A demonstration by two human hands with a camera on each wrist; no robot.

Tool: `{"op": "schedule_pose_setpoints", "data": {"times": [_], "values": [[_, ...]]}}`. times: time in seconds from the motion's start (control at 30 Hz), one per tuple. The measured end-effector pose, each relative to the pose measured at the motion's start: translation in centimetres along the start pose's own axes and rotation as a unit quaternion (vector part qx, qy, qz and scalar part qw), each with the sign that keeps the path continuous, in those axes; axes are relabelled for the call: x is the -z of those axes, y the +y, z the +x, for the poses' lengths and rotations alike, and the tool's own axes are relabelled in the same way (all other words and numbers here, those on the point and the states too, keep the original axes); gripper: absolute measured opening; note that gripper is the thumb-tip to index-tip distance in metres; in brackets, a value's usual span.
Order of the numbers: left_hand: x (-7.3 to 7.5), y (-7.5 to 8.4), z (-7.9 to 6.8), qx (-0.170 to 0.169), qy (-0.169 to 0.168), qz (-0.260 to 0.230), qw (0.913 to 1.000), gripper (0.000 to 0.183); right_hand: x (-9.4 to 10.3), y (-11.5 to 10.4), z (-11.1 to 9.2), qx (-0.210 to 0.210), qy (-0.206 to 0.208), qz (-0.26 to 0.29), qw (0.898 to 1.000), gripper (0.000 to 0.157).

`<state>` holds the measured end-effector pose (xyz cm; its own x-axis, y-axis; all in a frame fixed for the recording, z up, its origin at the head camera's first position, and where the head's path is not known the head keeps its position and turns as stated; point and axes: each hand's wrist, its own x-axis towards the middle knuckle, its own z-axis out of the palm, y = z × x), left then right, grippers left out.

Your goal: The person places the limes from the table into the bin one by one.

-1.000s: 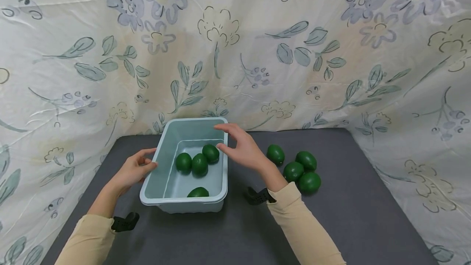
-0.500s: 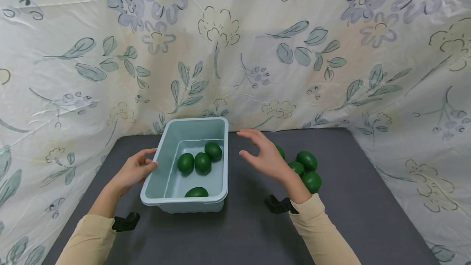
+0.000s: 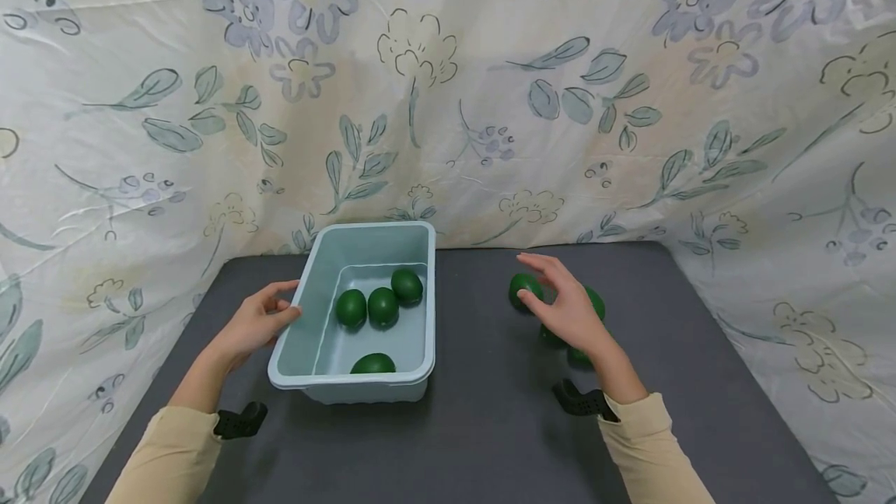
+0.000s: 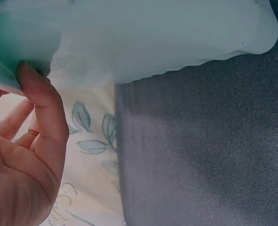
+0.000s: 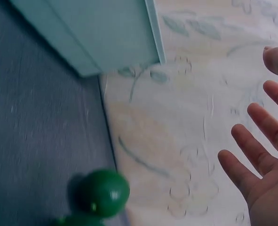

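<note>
A pale blue plastic bin (image 3: 351, 379) stands on the dark table, left of the middle, with several glossy dark green oval fruits like avocados (image 3: 383, 308) lying inside. My left hand (image 3: 253, 327) pinches the bin's left rim between thumb and fingers; the left wrist view shows the thumb (image 4: 42, 96) against the wall. To the right, my right hand (image 3: 568, 316) hovers with spread fingers over a group of loose green fruits, holding nothing. One fruit (image 3: 521, 286) shows beyond its thumb; others are partly hidden under the hand. In the right wrist view a fruit (image 5: 105, 193) lies below the fingers.
The dark grey table (image 3: 483, 426) ends at the back against a hanging floral cloth (image 3: 476, 99), which also comes round both sides. The bin's far end is close to that cloth. A black strap (image 3: 584, 399) is on my right wrist, another (image 3: 240, 420) on my left.
My right hand has moved from over the bin's right rim rightward to the loose fruits. The fruits in the bin have shifted slightly. My left hand keeps its hold on the rim.
</note>
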<state>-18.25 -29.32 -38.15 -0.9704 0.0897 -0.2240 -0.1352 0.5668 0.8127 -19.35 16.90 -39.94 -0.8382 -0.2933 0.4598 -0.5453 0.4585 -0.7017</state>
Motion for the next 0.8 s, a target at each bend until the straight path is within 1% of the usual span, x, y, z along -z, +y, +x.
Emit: {"op": "schedule_pose_setpoints", "data": {"times": [0.1,0.3,0.47,0.6,0.8], "values": [[0.0,0.0,0.0,0.000,0.000,-0.001,1.0000,0.063,0.9,0.9,-0.9,-0.015,0.013,-0.014,1.000,0.053],[0.0,0.0,0.0,-0.002,0.000,-0.001,1.0000,0.063,2.2,2.3,-2.6,-0.063,0.031,-0.032,0.997,0.053],[0.0,0.1,-0.1,-0.004,0.001,0.005,1.0000,0.063,3.2,3.2,-4.1,-0.080,0.051,-0.036,0.995,0.055],[0.0,0.0,-0.1,-0.003,0.001,0.005,1.0000,0.063,3.4,4.1,-5.3,-0.097,0.058,-0.042,0.993,0.055],[0.0,-0.1,0.0,-0.006,-0.001,0.005,1.0000,0.063,3.0,5.8,-7.0,-0.127,0.072,-0.067,0.987,0.053]]}}
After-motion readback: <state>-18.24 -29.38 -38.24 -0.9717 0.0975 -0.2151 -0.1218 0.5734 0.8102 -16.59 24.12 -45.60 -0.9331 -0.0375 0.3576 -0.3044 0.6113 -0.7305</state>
